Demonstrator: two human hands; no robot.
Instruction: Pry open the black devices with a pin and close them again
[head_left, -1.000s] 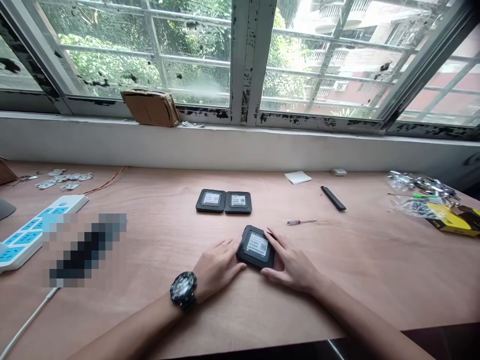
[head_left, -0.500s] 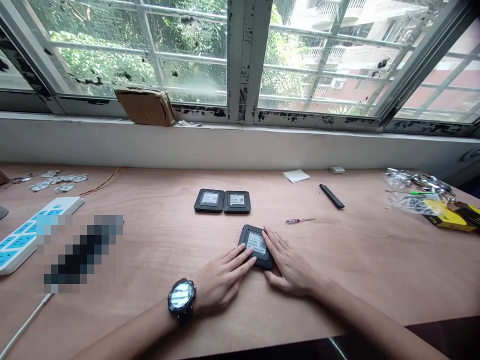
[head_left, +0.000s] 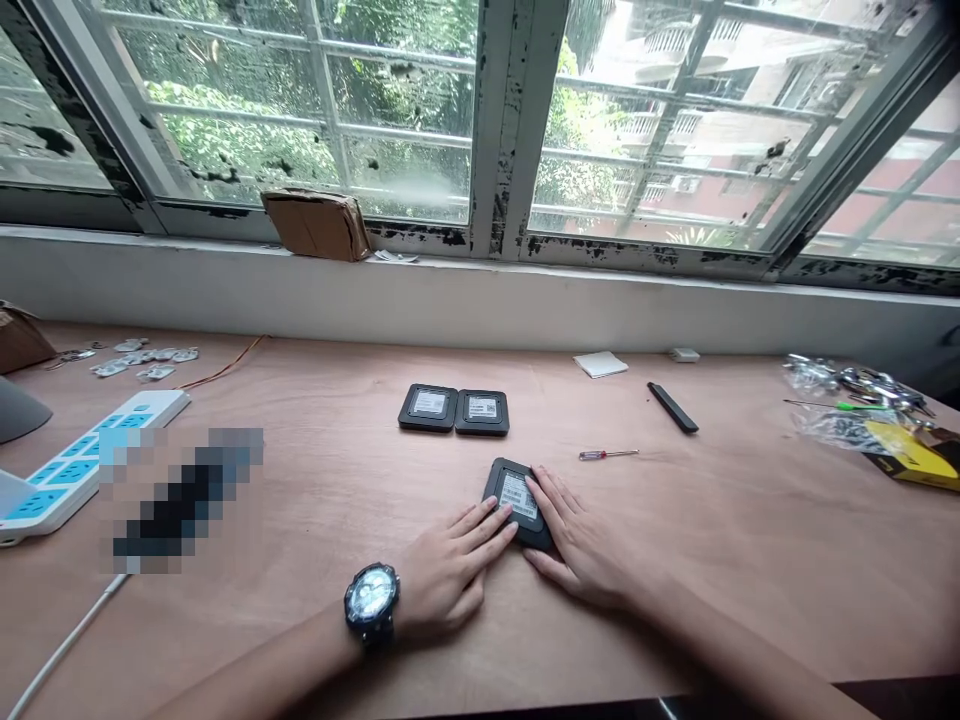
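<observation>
A flat black drive (head_left: 517,493) with a white printed label lies tilted on the wooden table between my hands. My left hand (head_left: 454,560), with a black watch (head_left: 371,603) on its wrist, rests its stretched fingertips on the drive's lower left part. Along the opposite side, my right hand (head_left: 581,545) has its fingers over the right edge and its thumb at the lower corner, gripping the drive. Two similar labelled drives, the left one (head_left: 428,408) and the right one (head_left: 482,412), lie side by side farther back.
Right of the drives lie a small screwdriver (head_left: 609,454), a black strip (head_left: 673,408) and a white pad (head_left: 600,364). Plastic bags (head_left: 844,425) and a yellow box (head_left: 911,455) sit far right. At left are a power strip (head_left: 142,408), a blurred-out item (head_left: 180,505) and a white cable (head_left: 67,640).
The camera view has turned slightly, so the scene sits a little farther right and lower. Both hands stay at the same drive, with only slight finger movement.
</observation>
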